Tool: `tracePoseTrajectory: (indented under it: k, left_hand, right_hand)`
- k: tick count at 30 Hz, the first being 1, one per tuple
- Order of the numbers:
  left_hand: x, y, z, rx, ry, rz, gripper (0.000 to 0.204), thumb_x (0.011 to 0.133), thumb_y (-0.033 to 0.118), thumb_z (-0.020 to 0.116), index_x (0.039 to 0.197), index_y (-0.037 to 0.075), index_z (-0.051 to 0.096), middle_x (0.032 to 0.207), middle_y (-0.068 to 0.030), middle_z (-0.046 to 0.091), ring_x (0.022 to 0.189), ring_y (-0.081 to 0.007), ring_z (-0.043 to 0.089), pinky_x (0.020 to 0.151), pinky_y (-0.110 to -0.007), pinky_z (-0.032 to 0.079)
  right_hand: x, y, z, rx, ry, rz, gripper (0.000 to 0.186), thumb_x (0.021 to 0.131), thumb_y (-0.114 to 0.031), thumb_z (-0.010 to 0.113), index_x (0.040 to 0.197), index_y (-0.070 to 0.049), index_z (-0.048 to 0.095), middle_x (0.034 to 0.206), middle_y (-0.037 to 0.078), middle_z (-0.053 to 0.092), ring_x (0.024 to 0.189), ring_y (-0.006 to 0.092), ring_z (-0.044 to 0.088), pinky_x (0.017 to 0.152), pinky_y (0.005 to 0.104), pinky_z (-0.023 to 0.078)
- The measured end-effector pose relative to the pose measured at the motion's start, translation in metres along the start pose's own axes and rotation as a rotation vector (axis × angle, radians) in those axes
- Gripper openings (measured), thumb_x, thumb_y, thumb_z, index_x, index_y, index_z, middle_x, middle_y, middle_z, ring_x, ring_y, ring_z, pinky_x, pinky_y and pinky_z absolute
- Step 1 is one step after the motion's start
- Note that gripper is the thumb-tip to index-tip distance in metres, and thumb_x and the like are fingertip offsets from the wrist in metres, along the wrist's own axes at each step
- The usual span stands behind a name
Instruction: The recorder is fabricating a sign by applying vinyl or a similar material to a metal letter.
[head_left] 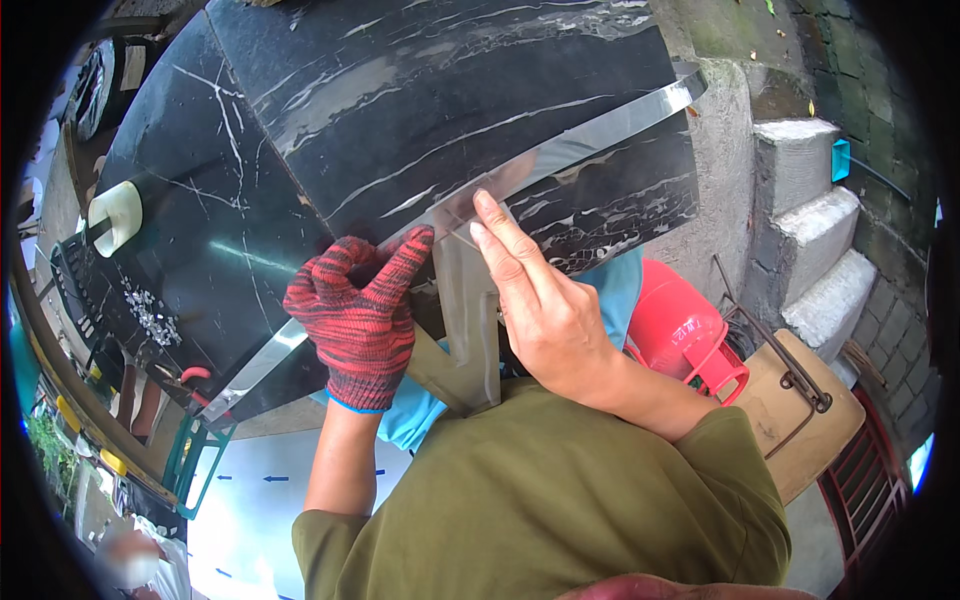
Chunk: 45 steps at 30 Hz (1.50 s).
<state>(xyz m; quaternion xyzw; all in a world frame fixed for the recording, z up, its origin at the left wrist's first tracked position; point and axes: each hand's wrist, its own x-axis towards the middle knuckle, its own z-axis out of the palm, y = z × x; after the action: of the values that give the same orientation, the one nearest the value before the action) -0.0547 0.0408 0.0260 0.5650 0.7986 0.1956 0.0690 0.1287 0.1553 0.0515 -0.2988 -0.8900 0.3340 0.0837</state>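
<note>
A long, shiny metal strip (555,155) lies slantwise over a dark, white-veined stone tabletop (390,110), its far right end curving at the table's edge. My left hand (360,310), in a red and black knitted glove, is closed on the strip left of centre, fingers curled. Close beside it, my bare right hand (545,305) has two fingers reaching straight onto the strip, their tips pressed at its lower edge. The other right fingers are folded and partly hidden. Between the hands, a beige, strap-like piece (465,310) hangs below the strip in front of me.
On the table's left are a whitish roll (115,218) and a scatter of small shiny bits (150,315). A red gas cylinder (675,315) stands right of me, near a folding chair (800,420). Concrete steps (810,225) rise farther right. A green plastic frame (195,465) sits lower left.
</note>
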Motion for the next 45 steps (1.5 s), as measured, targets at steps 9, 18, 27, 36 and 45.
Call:
tracePoseTrajectory:
  k: [9, 18, 27, 36, 45]
  left_hand:
    - [-0.001, 0.002, -0.004, -0.031, 0.001, 0.011, 0.058, 0.069, 0.004, 0.074, 0.117, 0.035, 0.081, 0.107, -0.0048, 0.062, 0.096, -0.0276, 0.062, 0.083, -0.042, 0.048]
    - [-0.004, -0.001, -0.005, -0.092, -0.027, -0.016, 0.060, 0.068, 0.005, 0.075, 0.119, 0.037, 0.079, 0.110, -0.0046, 0.063, 0.098, -0.0274, 0.063, 0.087, -0.043, 0.048]
    - [-0.006, -0.002, -0.005, -0.065, -0.009, -0.008, 0.062, 0.068, 0.006, 0.075, 0.121, 0.037, 0.079, 0.112, -0.0052, 0.062, 0.099, -0.0278, 0.063, 0.088, -0.044, 0.048]
    - [-0.005, 0.002, -0.004, -0.083, -0.054, -0.053, 0.060, 0.069, 0.006, 0.076, 0.120, 0.038, 0.080, 0.111, -0.0057, 0.063, 0.101, -0.0285, 0.062, 0.087, -0.044, 0.047]
    - [-0.006, 0.000, -0.003, -0.040, -0.026, -0.009, 0.060, 0.069, 0.007, 0.076, 0.120, 0.038, 0.080, 0.112, -0.0062, 0.063, 0.102, -0.0291, 0.061, 0.088, -0.044, 0.046]
  right_hand:
    - [0.009, -0.011, -0.004, 0.127, 0.056, 0.062, 0.053, 0.091, 0.013, 0.057, 0.144, 0.008, 0.053, 0.147, 0.027, 0.059, 0.124, 0.0383, 0.068, 0.091, 0.0384, 0.063]
    - [0.013, -0.024, 0.000, 0.070, 0.008, 0.114, 0.041, 0.090, 0.012, 0.063, 0.130, 0.005, 0.065, 0.151, 0.022, 0.057, 0.117, 0.0381, 0.071, 0.086, 0.0388, 0.064]
    - [0.012, -0.023, 0.006, 0.043, 0.033, 0.099, 0.044, 0.089, 0.013, 0.064, 0.133, 0.007, 0.064, 0.151, 0.022, 0.056, 0.122, 0.0383, 0.068, 0.090, 0.0383, 0.064]
    - [0.009, -0.019, 0.011, 0.047, 0.042, 0.076, 0.047, 0.088, 0.014, 0.064, 0.134, 0.008, 0.063, 0.153, 0.023, 0.053, 0.126, 0.0387, 0.066, 0.093, 0.0387, 0.063]
    - [0.008, -0.018, 0.013, 0.010, 0.040, 0.059, 0.049, 0.086, 0.015, 0.064, 0.134, 0.007, 0.063, 0.153, 0.024, 0.053, 0.129, 0.0385, 0.065, 0.096, 0.0386, 0.062]
